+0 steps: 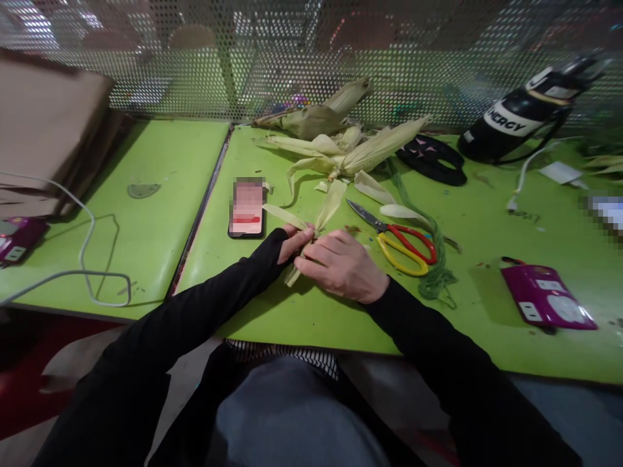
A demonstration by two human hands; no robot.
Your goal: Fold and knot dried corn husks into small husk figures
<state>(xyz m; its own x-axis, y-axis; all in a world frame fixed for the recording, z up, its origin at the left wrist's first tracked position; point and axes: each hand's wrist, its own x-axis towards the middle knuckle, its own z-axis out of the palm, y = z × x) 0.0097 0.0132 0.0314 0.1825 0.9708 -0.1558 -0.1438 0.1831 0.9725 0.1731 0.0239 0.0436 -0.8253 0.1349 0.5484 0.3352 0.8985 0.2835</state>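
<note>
Pale corn husk strips (pixel 332 202) fan out from between my two hands, over the near middle of the green table. My left hand (pixel 296 243) pinches them from the left, its thumb and fingertips together. From the right, my right hand (pixel 343 264) closes on the same husks with curled fingers. One strip end pokes out below the fingers, and the middle where the strips cross is partly hidden. Just beyond lies a heap of corn husks (pixel 372 150). Scissors (pixel 382 228) with one red and one yellow handle rest to the right, beside green string (pixel 438 266).
A phone (pixel 247 214) lies left of my hands. Black bottle (pixel 516 120) and black ring-shaped item (pixel 435 162) sit at back right. A purple device (pixel 548 298) is at right; brown paper bags (pixel 46 123) and a white cable (pixel 90 224) are left. Perforated metal screen (pixel 185 84) closes the back.
</note>
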